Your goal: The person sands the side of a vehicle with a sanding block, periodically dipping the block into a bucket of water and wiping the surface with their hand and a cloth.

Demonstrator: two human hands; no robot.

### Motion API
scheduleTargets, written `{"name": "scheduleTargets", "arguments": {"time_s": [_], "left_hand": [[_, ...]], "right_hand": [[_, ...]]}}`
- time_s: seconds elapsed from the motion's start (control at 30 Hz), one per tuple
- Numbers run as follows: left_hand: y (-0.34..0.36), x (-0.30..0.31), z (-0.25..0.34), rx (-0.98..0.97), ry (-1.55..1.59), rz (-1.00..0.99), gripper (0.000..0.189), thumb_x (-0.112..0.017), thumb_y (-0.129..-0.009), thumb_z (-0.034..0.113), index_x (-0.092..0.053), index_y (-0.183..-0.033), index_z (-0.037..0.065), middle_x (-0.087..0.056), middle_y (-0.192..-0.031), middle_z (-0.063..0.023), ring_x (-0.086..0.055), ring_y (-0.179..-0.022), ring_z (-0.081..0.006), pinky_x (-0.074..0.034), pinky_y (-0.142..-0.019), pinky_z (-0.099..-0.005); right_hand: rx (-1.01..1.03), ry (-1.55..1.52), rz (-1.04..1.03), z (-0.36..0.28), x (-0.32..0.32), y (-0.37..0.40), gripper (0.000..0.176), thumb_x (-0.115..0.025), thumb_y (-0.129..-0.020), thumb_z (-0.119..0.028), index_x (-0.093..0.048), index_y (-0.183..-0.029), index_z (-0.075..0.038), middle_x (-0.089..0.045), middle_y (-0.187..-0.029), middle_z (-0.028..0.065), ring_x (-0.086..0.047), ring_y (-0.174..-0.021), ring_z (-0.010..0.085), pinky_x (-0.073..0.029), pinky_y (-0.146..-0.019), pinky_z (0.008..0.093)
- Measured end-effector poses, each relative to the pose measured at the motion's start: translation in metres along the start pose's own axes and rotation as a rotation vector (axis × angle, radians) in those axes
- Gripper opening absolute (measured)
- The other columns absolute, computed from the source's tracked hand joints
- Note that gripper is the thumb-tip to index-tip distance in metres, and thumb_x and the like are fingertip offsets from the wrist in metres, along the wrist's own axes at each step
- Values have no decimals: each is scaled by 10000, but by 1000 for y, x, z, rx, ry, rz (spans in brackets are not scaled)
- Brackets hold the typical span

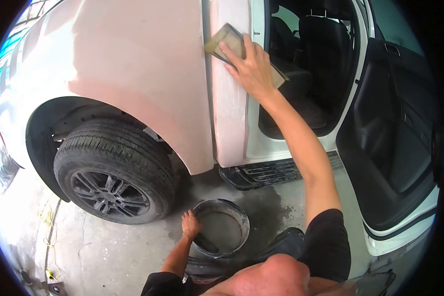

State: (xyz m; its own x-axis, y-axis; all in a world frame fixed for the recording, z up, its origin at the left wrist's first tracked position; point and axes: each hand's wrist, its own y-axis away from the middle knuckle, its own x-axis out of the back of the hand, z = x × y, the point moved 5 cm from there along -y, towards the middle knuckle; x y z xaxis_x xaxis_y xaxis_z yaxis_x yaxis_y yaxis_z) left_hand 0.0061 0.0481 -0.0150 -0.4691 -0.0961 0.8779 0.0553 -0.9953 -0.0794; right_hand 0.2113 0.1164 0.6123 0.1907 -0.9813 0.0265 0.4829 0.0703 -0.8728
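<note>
right hand (251, 69) — arm raised, fingers clasp sanding block (222, 39) (on panel (229, 113)) | left hand (190, 224) grips bucket (245, 224) rim

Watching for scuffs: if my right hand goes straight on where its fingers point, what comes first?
Right hand and tan rectangular sanding block likely meet the dark vertical seam first, then the pink primed body panel.

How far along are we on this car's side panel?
Done, apparently: the wide panel above the wheel shows an even dull pink coat. In hand: the right hand holds a block against the upper part of the narrow pink strip by the door opening; the left hand rests on the bucket rim. Left, probably: the lower strip.
</note>
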Motion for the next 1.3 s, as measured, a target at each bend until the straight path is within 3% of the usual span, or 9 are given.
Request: {"name": "scheduleTargets", "arguments": {"time_s": [0.13, 0.23, 0.47, 0.6, 0.7, 0.9, 1.0, 1.17, 1.3], "left_hand": [[-10, 2, -3, 9, -17, -17, 710, -813, -785, 375, -501, -1279, -29, -578, -1245, -230, -565, -1182, -407, -518, -989, -460], [-7, 4, 4, 4, -4, -27, 680, -817, -786, 362, -506, -1254, -22, -580, -1236, -229, -566, -1181, -407, -522, -987, -457], [-3, 4, 1, 3, 20, 8, 711, -813, -796, 358, -487, -1293, -32, -577, -1251, -230, -565, -1181, -412, -516, -992, -462], [-3, 0, -4, -14, 13, -3, 740, -813, -793, 353, -478, -1339, -19, -574, -1265, -219, -562, -1183, -417, -504, -1006, -467], [-7, -3, -3, -6, 2, 8, 740, -812, -796, 350, -476, -1349, -8, -575, -1263, -214, -564, -1182, -412, -506, -1003, -466], [-3, 2, -3, -6, 5, -23, 748, -811, -798, 351, -471, -1356, -13, -578, -1256, -222, -562, -1190, -409, -502, -1011, -460], [-4, 1, -3, 28, 16, -14, 754, -805, -803, 347, -463, -1364, -23, -575, -1260, -234, -557, -1199, -416, -498, -1020, -464], [-4, 5, 1, 23, 31, 7, 752, -807, -800, 336, -463, -1367, -20, -571, -1272, -240, -554, -1202, -420, -497, -1021, -466], [-3, 1, -1, 0, 29, -3, 745, -814, -793, 344, -472, -1349, -14, -570, -1278, -238, -552, -1204, -416, -498, -1018, -468]], "right_hand": [[30, 8, 14, 28, -4, -54, 600, -746, -873, -342, -549, -1439, -366, -495, -1343, 194, -587, -1016, 373, -518, -787, 500], [-310, -273, -156, 38, 14, -122, 525, -647, -965, -213, -524, -1475, -212, -447, -1423, 263, -541, -1189, 393, -485, -1000, 526], [197, -9, -90, -61, -8, 144, 498, -597, -966, -239, -553, -1448, -356, -467, -1455, 264, -575, -1117, 436, -504, -910, 573], [270, 26, -36, -43, -13, 114, 530, -618, -949, -249, -539, -1453, -393, -466, -1467, 252, -579, -1111, 415, -497, -919, 566], [-29, -82, -48, 6, -6, -5, 557, -705, -881, -282, -557, -1408, -382, -522, -1297, 224, -584, -950, 401, -504, -760, 494], [109, -191, -106, -66, -5, 178, 510, -656, -929, -244, -588, -1420, -367, -480, -1378, 308, -590, -1020, 422, -510, -817, 523], [266, -46, -84, -48, -3, 147, 535, -666, -919, -251, -574, -1430, -382, -464, -1411, 304, -589, -1026, 422, -508, -825, 526], [-19, -95, 89, 13, -14, -4, 579, -735, -868, -273, -561, -1416, -343, -542, -1269, 174, -593, -933, 370, -475, -708, 484], [77, 26, -26, -58, -4, 124, 478, -567, -976, -213, -563, -1434, -350, -510, -1372, 262, -593, -1054, 435, -529, -812, 525]]}}
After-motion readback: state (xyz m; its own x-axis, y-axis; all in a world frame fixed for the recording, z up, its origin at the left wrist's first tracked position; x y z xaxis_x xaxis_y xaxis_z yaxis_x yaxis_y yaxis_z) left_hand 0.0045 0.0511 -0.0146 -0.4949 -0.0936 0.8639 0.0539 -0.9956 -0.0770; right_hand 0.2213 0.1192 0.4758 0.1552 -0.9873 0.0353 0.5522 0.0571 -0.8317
